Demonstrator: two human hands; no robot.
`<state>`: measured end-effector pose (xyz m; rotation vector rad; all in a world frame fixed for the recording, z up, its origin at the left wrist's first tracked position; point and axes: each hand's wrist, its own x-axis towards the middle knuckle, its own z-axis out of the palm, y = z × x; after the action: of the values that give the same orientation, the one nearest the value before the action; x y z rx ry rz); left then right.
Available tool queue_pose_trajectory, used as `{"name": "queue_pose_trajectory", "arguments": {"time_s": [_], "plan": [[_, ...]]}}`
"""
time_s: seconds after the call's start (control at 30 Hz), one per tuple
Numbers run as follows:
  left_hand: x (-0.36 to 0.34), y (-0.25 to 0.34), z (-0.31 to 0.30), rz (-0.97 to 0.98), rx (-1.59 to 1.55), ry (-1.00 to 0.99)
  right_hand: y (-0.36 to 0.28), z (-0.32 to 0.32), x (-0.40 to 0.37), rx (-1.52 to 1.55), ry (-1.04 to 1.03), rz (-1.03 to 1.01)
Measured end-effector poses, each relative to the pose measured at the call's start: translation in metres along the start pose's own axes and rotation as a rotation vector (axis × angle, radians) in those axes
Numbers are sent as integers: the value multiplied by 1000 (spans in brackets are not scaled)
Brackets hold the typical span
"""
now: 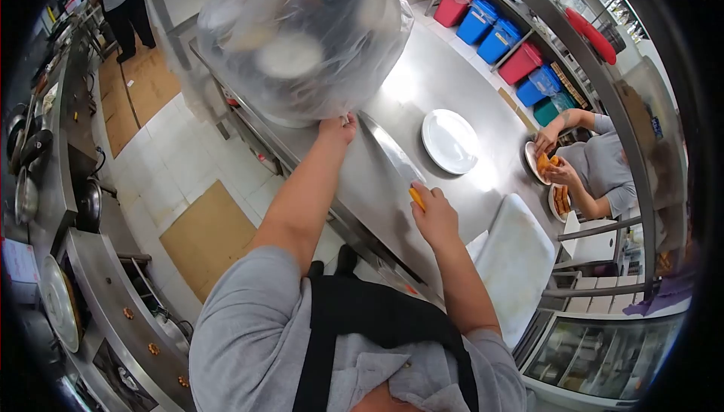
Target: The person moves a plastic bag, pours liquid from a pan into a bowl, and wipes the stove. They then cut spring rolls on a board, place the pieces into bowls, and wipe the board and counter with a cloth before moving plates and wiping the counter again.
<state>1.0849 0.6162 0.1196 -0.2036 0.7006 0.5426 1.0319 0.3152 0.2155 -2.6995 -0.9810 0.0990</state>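
Observation:
My left hand (338, 130) is closed on the lower edge of a large clear plastic bag (347, 65). The bag bulges over the steel counter (407, 121); pale and dark shapes show through it, too blurred to name. A knife (391, 149) with a yellow-orange handle is in my right hand (436, 216). Its long blade points away from me, with the tip near the bag and my left hand. An oval white plate (450, 141) lies on the counter just beyond the knife. To the right of my right forearm is a white cutting board (516, 261).
Across the counter, a co-worker's hands (558, 163) hold orange food over a plate, beside a dish of browned pieces (561, 201). Red and blue bins (477, 21) line a low shelf. Stove equipment (113, 291) stands at left; another person (124, 1) is at the far left.

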Motion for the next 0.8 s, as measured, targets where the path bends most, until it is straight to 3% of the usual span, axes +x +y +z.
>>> {"name": "queue_pose_trajectory", "arguments": {"time_s": [0.17, 0.4, 0.5, 0.6, 0.7, 0.8], "plan": [[-20, 1, 6, 14, 114, -10, 7, 35, 57, 24, -7, -100], [-13, 10, -11, -178, 263, -135, -31, 74, 183, 187, -12, -113], [-27, 6, -7, -109, 278, -93, -51, 79, 215, 263, 33, -149], [-28, 7, -9, -68, 357, -95, -56, 85, 224, 341, 148, -160], [-23, 8, -16, -81, 405, -92, -36, 93, 210, 301, 194, -341], [-18, 8, -19, -98, 492, -100, -14, 82, 177, 334, 471, -534]]}}
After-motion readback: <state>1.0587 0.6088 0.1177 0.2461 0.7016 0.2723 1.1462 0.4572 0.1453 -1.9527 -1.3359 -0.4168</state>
